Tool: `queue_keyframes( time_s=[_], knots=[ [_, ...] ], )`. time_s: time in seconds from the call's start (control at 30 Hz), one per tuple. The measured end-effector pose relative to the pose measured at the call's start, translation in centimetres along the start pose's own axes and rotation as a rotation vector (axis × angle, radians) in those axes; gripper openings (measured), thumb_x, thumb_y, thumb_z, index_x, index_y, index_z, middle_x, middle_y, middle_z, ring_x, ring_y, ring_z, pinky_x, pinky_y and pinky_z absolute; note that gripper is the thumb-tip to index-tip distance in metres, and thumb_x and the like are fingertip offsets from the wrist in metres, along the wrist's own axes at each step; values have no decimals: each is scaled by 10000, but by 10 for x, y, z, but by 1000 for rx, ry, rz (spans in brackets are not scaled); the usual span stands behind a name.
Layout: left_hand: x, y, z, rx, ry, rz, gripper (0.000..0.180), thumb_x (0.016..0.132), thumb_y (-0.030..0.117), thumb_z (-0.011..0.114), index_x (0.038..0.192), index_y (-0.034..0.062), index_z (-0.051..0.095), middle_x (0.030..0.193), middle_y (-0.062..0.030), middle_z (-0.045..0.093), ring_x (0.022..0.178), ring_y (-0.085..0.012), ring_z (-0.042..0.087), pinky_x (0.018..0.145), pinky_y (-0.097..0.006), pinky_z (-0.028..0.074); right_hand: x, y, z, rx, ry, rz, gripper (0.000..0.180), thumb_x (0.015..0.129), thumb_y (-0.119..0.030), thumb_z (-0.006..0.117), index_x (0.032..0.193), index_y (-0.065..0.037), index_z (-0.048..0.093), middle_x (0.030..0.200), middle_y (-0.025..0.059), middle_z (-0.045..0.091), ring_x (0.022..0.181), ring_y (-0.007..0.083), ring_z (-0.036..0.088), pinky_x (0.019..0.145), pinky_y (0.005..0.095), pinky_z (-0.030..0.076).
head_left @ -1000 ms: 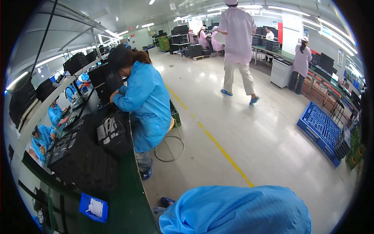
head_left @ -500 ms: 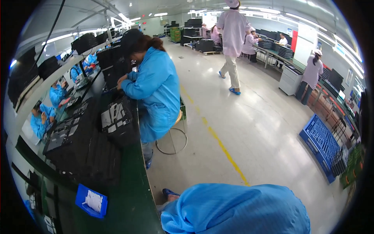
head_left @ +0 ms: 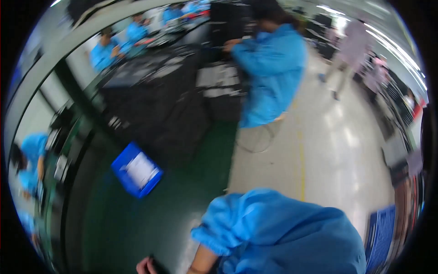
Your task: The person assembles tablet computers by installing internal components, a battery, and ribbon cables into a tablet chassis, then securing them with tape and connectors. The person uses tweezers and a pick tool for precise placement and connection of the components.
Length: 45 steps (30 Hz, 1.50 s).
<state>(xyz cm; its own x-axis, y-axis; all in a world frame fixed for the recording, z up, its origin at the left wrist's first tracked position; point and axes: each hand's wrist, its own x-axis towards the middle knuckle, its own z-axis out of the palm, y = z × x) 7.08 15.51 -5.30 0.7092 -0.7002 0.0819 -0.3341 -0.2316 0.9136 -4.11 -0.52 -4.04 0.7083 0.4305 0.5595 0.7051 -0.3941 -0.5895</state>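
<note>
At the lower edge, part of my left hand shows with its fingers curled. A small dark thing lies against them; it is blurred and cut off, so its kind cannot be made out. My right arm, in a blue sleeve, crosses the lower right with its bare forearm running down out of view. The right hand itself is hidden below the edge. Nearest in front, a blue plastic bin holding small white pieces stands on the green bench top.
Tall black stacks of trays with flat grey parts on top stand beyond the bin. A co-worker in a blue coat sits at the bench further along. A person in a pale coat is in the aisle. Lower right is a blue pallet.
The view has swung left and down, bringing more of the bench, the bin and the stacks into the middle. A forearm and a hand have come into view at the lower edge.
</note>
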Motion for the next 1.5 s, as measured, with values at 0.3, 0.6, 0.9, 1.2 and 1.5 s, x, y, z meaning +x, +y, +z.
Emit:
queue_keyframes(
  time_s=[0.3,0.6,0.9,1.2,1.5],
  knots=[
    [32,-5,9,29,183,30,242,801,83,560,1010,-21,625,906,-138,596,850,-260,562,761,-334,453,42,47,-2,-169,339,-4,98,776,-156,640,762,-80,580,804,64,564,803,274,528,720,390,422],
    [39,-58,7,-212,39,210,135,897,84,540,991,0,589,997,-96,622,917,-214,587,854,-324,466,54,85,25,-72,413,37,79,753,-208,599,748,-129,606,796,58,574,820,291,524,731,420,395],
    [41,-32,15,-52,162,412,77,921,83,534,923,9,554,941,-129,599,873,-257,585,846,-363,458,44,85,12,-341,547,155,118,802,-224,584,768,-116,617,793,68,587,808,290,544,722,423,411],
    [36,-28,10,-57,140,399,115,920,99,557,970,-4,561,996,-141,602,915,-252,581,872,-363,453,47,87,14,-272,525,94,169,857,-242,568,790,-100,629,790,80,603,794,290,568,712,428,430],
    [33,-37,6,-38,158,256,153,888,94,597,1005,0,568,1045,-136,605,952,-245,578,897,-360,447,60,92,13,-135,526,-55,196,872,-232,584,760,-80,640,750,92,611,743,294,583,665,432,446]
  ],
)
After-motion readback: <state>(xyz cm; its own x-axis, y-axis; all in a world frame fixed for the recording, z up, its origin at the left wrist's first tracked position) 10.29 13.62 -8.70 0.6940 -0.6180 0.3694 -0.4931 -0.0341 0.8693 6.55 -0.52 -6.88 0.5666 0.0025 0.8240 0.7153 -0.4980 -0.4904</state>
